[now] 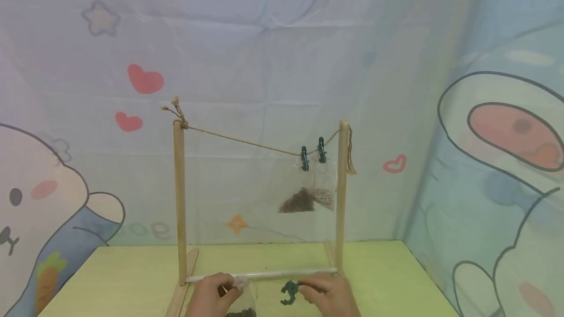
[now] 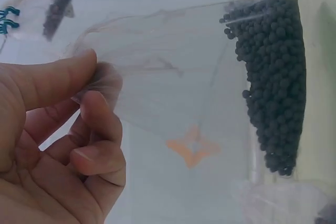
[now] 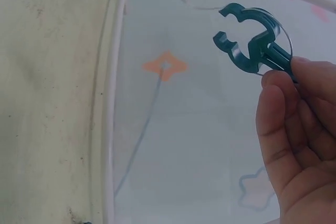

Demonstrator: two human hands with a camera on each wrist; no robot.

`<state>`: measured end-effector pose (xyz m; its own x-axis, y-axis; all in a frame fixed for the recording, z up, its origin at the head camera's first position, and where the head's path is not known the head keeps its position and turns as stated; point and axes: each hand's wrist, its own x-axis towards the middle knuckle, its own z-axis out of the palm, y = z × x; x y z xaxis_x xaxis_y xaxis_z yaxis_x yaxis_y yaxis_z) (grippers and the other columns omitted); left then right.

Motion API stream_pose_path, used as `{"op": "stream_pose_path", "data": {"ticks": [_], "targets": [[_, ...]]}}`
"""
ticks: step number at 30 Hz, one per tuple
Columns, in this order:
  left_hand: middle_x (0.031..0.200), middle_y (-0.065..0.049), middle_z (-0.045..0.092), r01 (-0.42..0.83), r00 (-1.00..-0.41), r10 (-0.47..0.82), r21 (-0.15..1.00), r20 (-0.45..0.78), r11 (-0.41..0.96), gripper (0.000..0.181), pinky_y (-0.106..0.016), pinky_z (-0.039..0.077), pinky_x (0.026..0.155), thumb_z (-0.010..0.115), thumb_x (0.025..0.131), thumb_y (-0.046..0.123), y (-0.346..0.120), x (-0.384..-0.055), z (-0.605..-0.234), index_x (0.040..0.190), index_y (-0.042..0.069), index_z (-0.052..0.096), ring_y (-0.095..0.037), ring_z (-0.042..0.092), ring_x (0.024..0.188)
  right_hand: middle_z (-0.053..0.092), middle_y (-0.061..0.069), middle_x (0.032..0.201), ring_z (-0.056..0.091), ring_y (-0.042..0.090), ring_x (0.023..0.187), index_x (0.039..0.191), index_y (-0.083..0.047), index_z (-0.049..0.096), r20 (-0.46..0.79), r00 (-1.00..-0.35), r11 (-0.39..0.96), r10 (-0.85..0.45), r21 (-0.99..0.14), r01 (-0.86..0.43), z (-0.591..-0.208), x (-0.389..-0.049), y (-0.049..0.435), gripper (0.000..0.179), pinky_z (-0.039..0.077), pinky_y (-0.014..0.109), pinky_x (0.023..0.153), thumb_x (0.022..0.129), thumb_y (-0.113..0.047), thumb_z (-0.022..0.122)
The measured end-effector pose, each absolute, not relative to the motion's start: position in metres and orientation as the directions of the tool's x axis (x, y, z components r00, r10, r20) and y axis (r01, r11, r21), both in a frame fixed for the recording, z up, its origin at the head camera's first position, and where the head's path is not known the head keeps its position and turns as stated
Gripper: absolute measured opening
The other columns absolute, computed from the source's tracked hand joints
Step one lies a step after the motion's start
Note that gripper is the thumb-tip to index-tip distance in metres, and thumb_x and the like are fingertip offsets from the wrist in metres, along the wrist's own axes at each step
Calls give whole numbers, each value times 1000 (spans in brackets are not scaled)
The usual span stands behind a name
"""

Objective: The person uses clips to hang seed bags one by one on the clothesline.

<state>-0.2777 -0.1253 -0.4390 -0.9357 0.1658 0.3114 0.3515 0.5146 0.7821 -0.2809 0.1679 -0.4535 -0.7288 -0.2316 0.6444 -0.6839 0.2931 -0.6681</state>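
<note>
My left hand (image 1: 214, 293) pinches the gathered top of a clear plastic bag (image 2: 163, 72) between thumb and fingers. Small black balls (image 2: 275, 77) fill the bag's bottom. To the right, my right hand (image 1: 328, 293) squeezes the handles of a green plastic clip (image 3: 257, 40), whose jaws stand apart with nothing between them. Clip and bag are apart, both low in front of a wooden frame (image 1: 179, 199). From its twine (image 1: 238, 137), two green clips (image 1: 304, 159) hold up clear bags near the right post, one with brown contents (image 1: 300, 201), one with pale speckled contents (image 1: 324, 197).
The frame's white crossbar (image 1: 286, 274) runs just behind my hands, above a pale yellow table (image 1: 383, 278). Twine ends (image 1: 350, 153) dangle by the right post. A printed cloth (image 1: 264, 62) forms the backdrop. Another bag partly shows at the left wrist view's lower right corner.
</note>
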Motion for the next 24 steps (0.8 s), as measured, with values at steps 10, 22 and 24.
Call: {"op": "stream_pose_path", "data": {"ticks": [10, 22, 24], "targets": [[77, 3, 67, 405, -904, 52, 810, 425, 425, 5, -24, 46, 56, 80, 89, 9, -99, -258, -414, 85, 10, 77, -3, 50, 59, 77, 9, 85, 70, 5, 69, 97, 5, 80, 755, -655, 227, -18, -635, -739, -430, -272, 166, 13, 59, 24, 58, 85, 9, 78], [76, 5, 67, 555, -789, -51, 747, 612, 366, 9, -23, 50, 55, 79, 89, 4, -71, -256, -375, 84, 11, 78, -2, 53, 59, 78, 11, 91, 73, 7, 74, 99, 2, 80, 890, -456, 240, -10, -440, -865, -373, -277, 176, 22, 58, 21, 63, 82, 16, 76], [75, 6, 67, 596, -752, -52, 711, 657, 373, 12, -23, 50, 55, 80, 88, 2, -69, -259, -369, 81, 12, 77, -2, 54, 59, 78, 11, 91, 73, 7, 74, 99, 2, 80, 908, -418, 264, -16, -400, -878, -364, -279, 177, 22, 57, 20, 63, 82, 16, 77]]}}
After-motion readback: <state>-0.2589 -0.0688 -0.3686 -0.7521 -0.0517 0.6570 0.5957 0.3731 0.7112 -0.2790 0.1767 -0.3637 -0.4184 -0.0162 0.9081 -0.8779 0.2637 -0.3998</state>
